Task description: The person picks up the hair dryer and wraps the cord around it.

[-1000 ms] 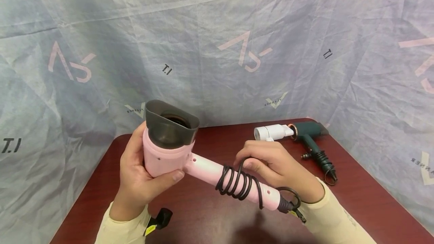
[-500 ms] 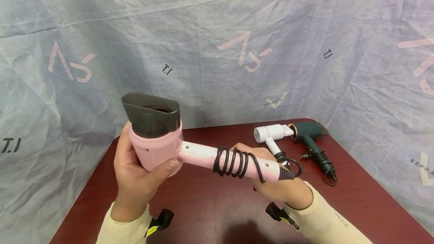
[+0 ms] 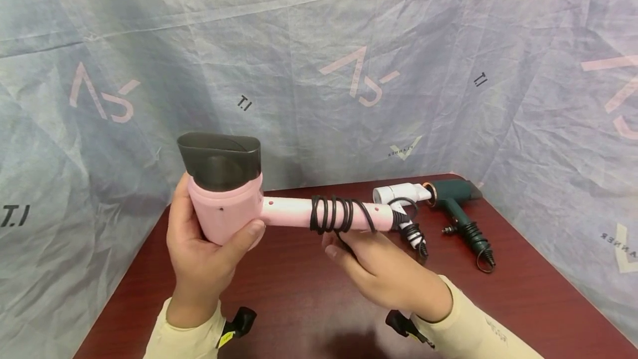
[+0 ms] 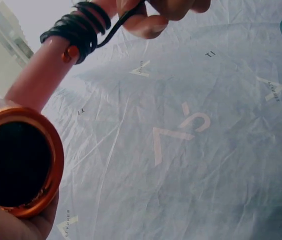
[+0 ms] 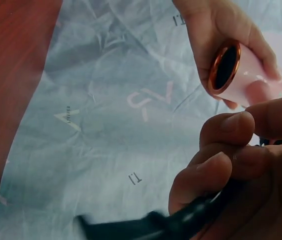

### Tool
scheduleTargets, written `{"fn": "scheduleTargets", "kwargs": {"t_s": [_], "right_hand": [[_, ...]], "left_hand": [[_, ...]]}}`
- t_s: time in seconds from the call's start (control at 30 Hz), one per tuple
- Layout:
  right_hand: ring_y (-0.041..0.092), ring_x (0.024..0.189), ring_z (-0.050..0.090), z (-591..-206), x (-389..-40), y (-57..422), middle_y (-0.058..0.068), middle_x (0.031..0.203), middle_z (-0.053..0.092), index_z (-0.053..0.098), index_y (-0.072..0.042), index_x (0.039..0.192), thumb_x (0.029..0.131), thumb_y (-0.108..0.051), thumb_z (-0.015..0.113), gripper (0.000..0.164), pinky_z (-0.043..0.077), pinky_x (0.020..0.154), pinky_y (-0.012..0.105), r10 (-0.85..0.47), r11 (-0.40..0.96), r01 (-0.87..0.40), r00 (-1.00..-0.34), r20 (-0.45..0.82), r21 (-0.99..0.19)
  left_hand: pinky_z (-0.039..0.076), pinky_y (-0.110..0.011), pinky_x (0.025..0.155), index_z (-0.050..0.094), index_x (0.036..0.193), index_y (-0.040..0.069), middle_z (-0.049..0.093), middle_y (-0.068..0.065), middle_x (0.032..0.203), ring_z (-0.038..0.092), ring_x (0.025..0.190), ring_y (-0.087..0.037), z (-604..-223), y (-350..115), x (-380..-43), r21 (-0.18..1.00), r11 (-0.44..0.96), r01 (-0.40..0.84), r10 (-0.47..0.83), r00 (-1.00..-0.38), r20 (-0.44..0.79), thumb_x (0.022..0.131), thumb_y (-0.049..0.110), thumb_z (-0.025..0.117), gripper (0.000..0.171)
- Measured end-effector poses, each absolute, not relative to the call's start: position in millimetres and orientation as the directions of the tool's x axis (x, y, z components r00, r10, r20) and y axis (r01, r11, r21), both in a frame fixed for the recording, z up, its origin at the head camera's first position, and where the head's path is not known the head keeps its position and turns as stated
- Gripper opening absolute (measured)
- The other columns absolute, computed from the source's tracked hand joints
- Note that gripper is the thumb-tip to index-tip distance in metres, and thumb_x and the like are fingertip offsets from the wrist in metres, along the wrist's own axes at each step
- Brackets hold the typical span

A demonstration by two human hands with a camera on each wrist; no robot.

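A pink hair dryer (image 3: 226, 212) with a dark grey flat nozzle (image 3: 219, 162) is held up over the table. My left hand (image 3: 199, 262) grips its barrel, thumb across the near side, nozzle pointing up. The handle extends to the right, with a black cord (image 3: 344, 216) coiled around it several times. Below the coils, my right hand (image 3: 386, 270) holds the loose part of the cord; in the right wrist view the dark cord (image 5: 196, 212) passes through its curled fingers. A copper-coloured rim (image 4: 57, 155) rings the dryer's rear end in the left wrist view.
A white hair dryer (image 3: 406, 194) and a dark green one (image 3: 453, 191) lie at the back right of the red-brown table (image 3: 289, 303), cords wound on their handles. Grey printed cloth (image 3: 299, 98) hangs behind and at both sides. Small black cameras (image 3: 242, 323) sit at both wrists.
The dryer has moved left and up, its handle swinging from sloping down to nearly level. My right hand has passed from above the handle, behind it, to below, still with the cord.
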State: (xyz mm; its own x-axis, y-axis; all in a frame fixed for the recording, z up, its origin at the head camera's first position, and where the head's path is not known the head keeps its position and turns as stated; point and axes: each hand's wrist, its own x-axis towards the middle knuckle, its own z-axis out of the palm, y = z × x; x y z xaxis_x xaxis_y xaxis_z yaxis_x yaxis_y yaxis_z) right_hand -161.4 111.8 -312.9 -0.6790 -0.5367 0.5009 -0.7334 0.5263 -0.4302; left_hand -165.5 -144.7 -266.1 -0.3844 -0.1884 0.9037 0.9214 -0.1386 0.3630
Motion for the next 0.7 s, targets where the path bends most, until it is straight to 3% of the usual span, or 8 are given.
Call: {"fn": "scheduleTargets", "kwargs": {"t_s": [0.27,0.43,0.7], "right_hand": [[-0.006,0.057,0.037,-312,-162,110,-0.018,0.069,0.04,0.055,-0.023,0.101,0.111,-0.027,0.048,0.013,0.037,0.055,0.011,-0.609,0.475,-0.799,-0.601,0.517,-0.37],[-0.006,0.057,0.032,-309,-159,111,-0.016,0.067,0.034,0.049,-0.023,0.092,0.11,-0.025,0.049,0.019,0.031,0.053,0.009,-0.596,0.496,-0.803,-0.592,0.543,-0.331],[-0.007,0.062,0.038,-303,-152,115,-0.02,0.074,0.039,0.053,-0.024,0.098,0.108,-0.021,0.053,0.011,0.035,0.059,0.007,-0.597,0.507,-0.82,-0.557,0.577,-0.266]], "left_hand": [[0.051,-0.034,0.094,0.048,0.141,-0.014,0.062,-0.021,0.127,0.06,0.108,-0.031,-263,-143,-165,0.38,-0.121,0.917,-0.26,-0.399,0.879,0.064,-0.017,0.083,0.085],[0.05,-0.034,0.095,0.048,0.141,-0.015,0.062,-0.021,0.128,0.06,0.109,-0.03,-263,-143,-165,0.377,-0.077,0.923,-0.256,-0.383,0.887,0.065,-0.015,0.084,0.084],[0.047,-0.033,0.101,0.05,0.139,-0.015,0.061,-0.025,0.127,0.058,0.114,-0.03,-261,-144,-165,0.371,0.096,0.924,-0.271,-0.334,0.903,0.065,-0.008,0.087,0.083]]}}
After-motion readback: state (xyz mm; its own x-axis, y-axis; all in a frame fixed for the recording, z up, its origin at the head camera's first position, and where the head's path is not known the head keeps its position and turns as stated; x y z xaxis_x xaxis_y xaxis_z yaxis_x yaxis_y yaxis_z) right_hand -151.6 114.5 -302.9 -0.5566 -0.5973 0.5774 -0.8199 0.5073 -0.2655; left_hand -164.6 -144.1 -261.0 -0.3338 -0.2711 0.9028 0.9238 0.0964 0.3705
